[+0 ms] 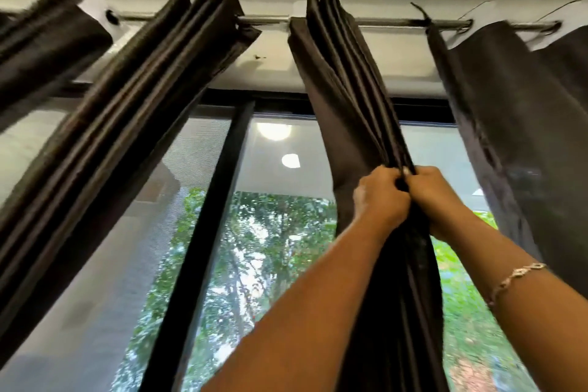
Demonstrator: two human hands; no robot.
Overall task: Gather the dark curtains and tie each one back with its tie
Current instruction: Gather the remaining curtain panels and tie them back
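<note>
Bunching its folds, the middle dark curtain is gripped in the curled fingers of the left hand and right hand, well below the curtain rod. Gathering is judged nearly done. No tie is seen around it, nor on the neighbouring curtains along the rod.

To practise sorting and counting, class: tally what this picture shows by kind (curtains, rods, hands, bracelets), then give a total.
Dark curtains: 4 (far-right drape counted as one)
Curtain rod: 1
Hands: 2, left hand and right hand
Bracelet: 1
Total: 8
</note>
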